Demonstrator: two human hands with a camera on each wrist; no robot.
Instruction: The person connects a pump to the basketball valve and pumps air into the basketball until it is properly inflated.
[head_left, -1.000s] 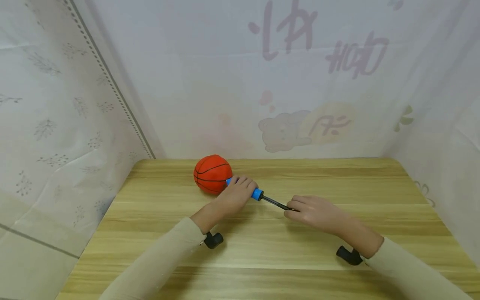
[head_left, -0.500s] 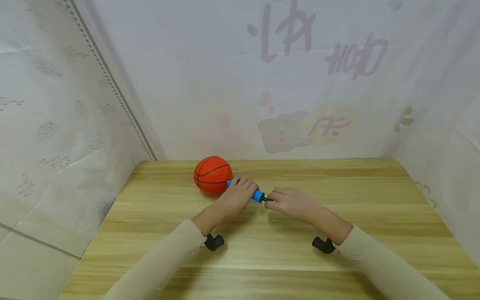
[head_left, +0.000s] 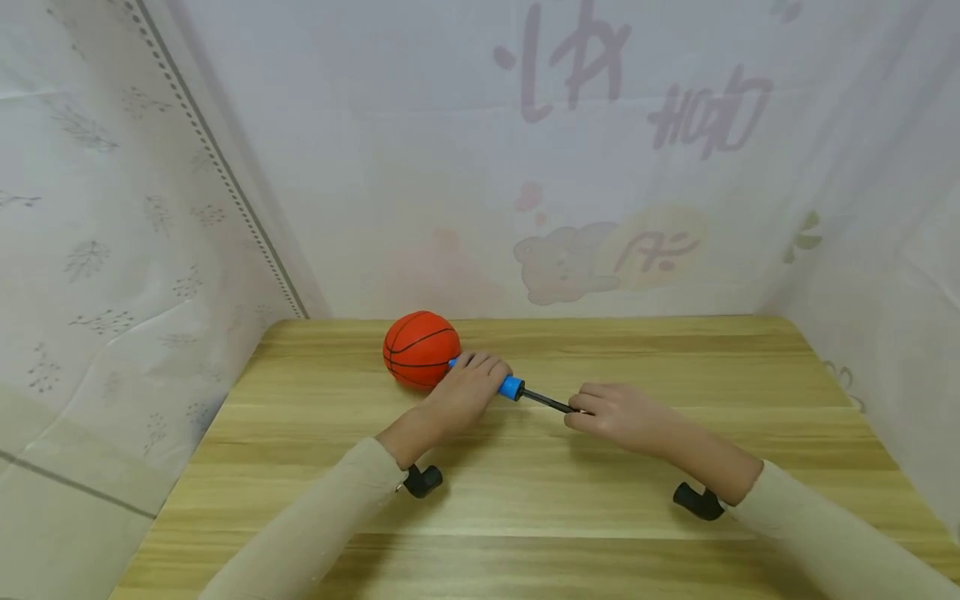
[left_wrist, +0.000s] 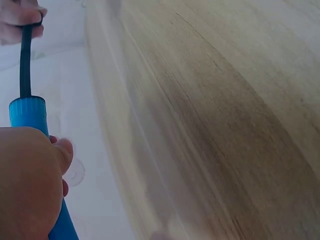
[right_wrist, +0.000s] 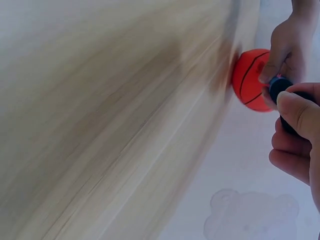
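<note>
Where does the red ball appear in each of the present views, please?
Head: the red ball is slightly left of centre, just below mid-height, beyond the left hand.
Left wrist: not in this picture.
Right wrist: upper right, partly covered by the left hand.
Shared landmark: the left hand, visible in all three views.
</note>
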